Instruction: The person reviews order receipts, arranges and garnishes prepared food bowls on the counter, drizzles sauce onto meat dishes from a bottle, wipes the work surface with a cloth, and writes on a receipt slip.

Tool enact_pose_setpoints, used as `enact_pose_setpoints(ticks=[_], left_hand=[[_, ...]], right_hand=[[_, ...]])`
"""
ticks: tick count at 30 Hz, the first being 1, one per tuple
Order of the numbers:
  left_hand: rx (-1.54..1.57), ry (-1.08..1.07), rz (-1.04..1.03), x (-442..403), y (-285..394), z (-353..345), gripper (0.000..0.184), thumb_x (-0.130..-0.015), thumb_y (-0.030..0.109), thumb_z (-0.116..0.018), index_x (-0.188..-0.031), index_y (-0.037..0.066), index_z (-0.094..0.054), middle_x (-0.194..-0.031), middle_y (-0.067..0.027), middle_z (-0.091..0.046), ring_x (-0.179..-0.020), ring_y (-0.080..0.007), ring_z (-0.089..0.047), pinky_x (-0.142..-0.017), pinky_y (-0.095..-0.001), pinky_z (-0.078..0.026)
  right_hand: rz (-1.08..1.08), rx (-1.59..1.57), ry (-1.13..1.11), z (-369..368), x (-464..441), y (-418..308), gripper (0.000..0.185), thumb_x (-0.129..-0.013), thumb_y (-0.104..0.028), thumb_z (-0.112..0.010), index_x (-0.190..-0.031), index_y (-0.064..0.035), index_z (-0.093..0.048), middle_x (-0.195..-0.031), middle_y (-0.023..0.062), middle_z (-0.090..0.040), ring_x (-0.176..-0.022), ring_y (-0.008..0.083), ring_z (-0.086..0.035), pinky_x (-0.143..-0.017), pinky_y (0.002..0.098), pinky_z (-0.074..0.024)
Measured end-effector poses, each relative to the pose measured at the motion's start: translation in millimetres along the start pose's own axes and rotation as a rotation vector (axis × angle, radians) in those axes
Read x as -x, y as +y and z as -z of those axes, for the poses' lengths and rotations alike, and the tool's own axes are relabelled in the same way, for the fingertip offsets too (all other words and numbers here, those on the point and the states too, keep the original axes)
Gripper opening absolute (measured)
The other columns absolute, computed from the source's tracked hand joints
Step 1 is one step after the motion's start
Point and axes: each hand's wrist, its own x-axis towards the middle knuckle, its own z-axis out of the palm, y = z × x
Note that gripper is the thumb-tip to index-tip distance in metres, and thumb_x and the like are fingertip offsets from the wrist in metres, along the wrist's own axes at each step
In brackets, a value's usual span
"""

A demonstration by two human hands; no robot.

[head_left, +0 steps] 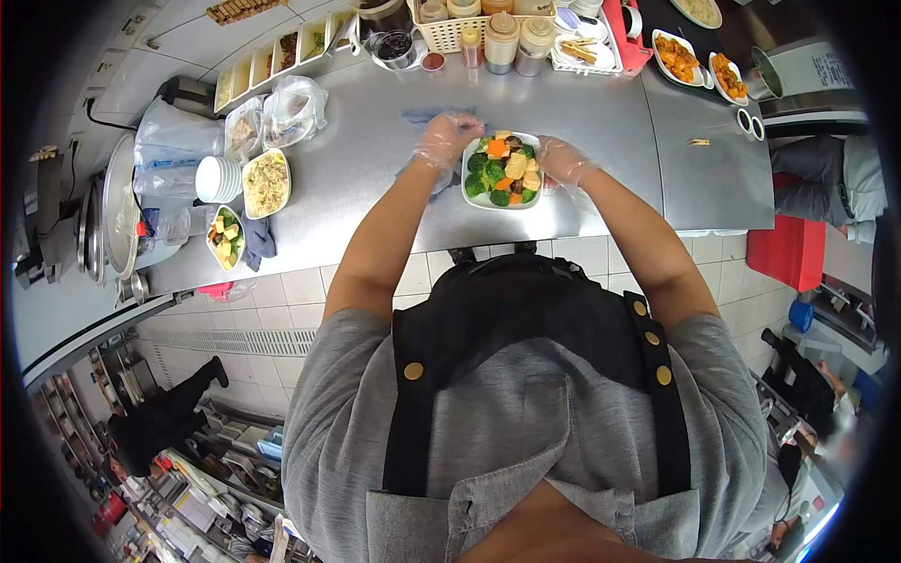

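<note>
A white square dish of broccoli, carrot and pale tofu-like cubes stands on the steel counter. My left hand, in a clear plastic glove, is at the dish's upper left corner, its fingers pinched together near the rim; what they hold, if anything, is too small to name. My right hand, gloved too, rests against the dish's right side with its fingers closed at the rim. A blue-grey cloth lies behind and under my left hand.
At the left are a fried rice dish, a vegetable dish, stacked white bowls and plastic bags. Sauce bottles line the back. Two orange food dishes sit back right. People work beyond the counter's ends.
</note>
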Motion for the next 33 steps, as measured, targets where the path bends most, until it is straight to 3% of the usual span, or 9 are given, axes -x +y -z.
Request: enact_pose_setpoints(ticks=[7, 10, 12, 13, 15, 19, 21, 24, 33], left_hand=[[0.372, -0.087, 0.125, 41, -34, 41, 0.029, -0.086, 0.023, -0.076, -0.105, 0.001, -0.072, -0.093, -0.0079, -0.074, -0.091, -0.0164, -0.067, -0.085, -0.0338, -0.052], [0.355, 0.147, 0.252, 37, -2, 45, 0.037, -0.088, 0.026, -0.072, -0.113, -0.001, -0.068, -0.106, -0.0157, -0.072, -0.100, -0.0228, -0.067, -0.091, -0.0372, -0.051], [-0.361, 0.353, -0.030, 45, 22, 34, 0.043, -0.091, 0.030, -0.066, -0.123, 0.001, -0.063, -0.124, -0.0208, -0.064, -0.117, -0.0301, -0.061, -0.101, -0.0414, -0.046], [-0.358, 0.360, -0.023, 51, 15, 24, 0.043, -0.091, 0.030, -0.066, -0.123, 0.001, -0.063, -0.124, -0.0208, -0.064, -0.117, -0.0301, -0.061, -0.101, -0.0414, -0.046], [-0.693, 0.072, -0.136, 64, -10, 0, 0.051, -0.091, 0.028, -0.062, -0.135, 0.003, -0.055, -0.143, -0.0234, -0.048, -0.134, -0.0362, -0.045, -0.112, -0.0433, -0.035], [-0.883, 0.146, -0.093, 42, -45, 6, 0.059, -0.089, 0.023, -0.061, -0.143, 0.006, -0.047, -0.151, -0.0208, -0.040, -0.141, -0.0358, -0.036, -0.117, -0.0427, -0.027], [-0.863, 0.342, 0.127, 15, -63, 7, 0.065, -0.087, 0.025, -0.060, -0.146, 0.006, -0.042, -0.155, -0.0195, -0.033, -0.143, -0.0344, -0.032, -0.118, -0.0439, -0.025], [-0.866, 0.619, 0.060, -15, -41, -43, 0.053, -0.090, 0.028, -0.057, -0.138, 0.006, -0.053, -0.148, -0.0219, -0.043, -0.137, -0.0380, -0.041, -0.117, -0.0449, -0.028], [-0.575, 0.327, -0.338, -119, 84, -253, 0.052, -0.093, 0.034, -0.054, -0.134, 0.003, -0.056, -0.145, -0.0225, -0.047, -0.137, -0.0371, -0.041, -0.115, -0.0475, -0.030]], right_hand=[[-0.046, -0.119, 0.010, -10, -1, 16, 0.026, -0.096, -0.016, -0.045, -0.106, 0.0065, -0.053, -0.077, 0.0165, -0.068, -0.056, 0.0212, -0.068, -0.055, 0.0349, -0.0573], [-0.079, -0.156, 0.001, -10, 4, 15, 0.027, -0.096, -0.015, -0.045, -0.109, 0.0076, -0.054, -0.079, 0.0168, -0.068, -0.058, 0.0205, -0.068, -0.055, 0.0349, -0.0579], [-0.026, -0.248, 0.108, -16, 7, 16, 0.030, -0.095, -0.015, -0.045, -0.112, 0.0083, -0.053, -0.081, 0.0171, -0.067, -0.059, 0.0202, -0.068, -0.054, 0.0342, -0.0583], [-0.024, -0.240, 0.102, -17, 4, 21, 0.030, -0.095, -0.015, -0.045, -0.112, 0.0083, -0.053, -0.081, 0.0171, -0.067, -0.059, 0.0202, -0.068, -0.054, 0.0342, -0.0583], [-0.021, -0.296, 0.135, -17, 4, 35, 0.030, -0.094, -0.015, -0.047, -0.112, 0.0070, -0.055, -0.083, 0.0184, -0.067, -0.062, 0.0216, -0.068, -0.057, 0.0352, -0.0565], [-0.040, -0.163, 0.277, 17, 39, 62, 0.027, -0.093, -0.015, -0.048, -0.108, 0.0044, -0.058, -0.083, 0.0178, -0.067, -0.062, 0.0228, -0.066, -0.059, 0.0372, -0.0532], [0.013, -0.212, 0.408, 29, 42, 115, 0.024, -0.092, -0.015, -0.048, -0.104, 0.0031, -0.059, -0.080, 0.0172, -0.066, -0.062, 0.0233, -0.064, -0.061, 0.0388, -0.0503], [-0.072, -0.278, 0.537, 64, 104, 105, 0.023, -0.094, -0.014, -0.047, -0.104, 0.0032, -0.058, -0.075, 0.0118, -0.064, -0.057, 0.0171, -0.060, -0.054, 0.0336, -0.0480], [-0.235, -0.679, 0.689, 96, 206, 183, 0.021, -0.095, -0.008, -0.045, -0.110, 0.0010, -0.056, -0.075, 0.0057, -0.064, -0.051, 0.0096, -0.057, -0.044, 0.0237, -0.0440]])
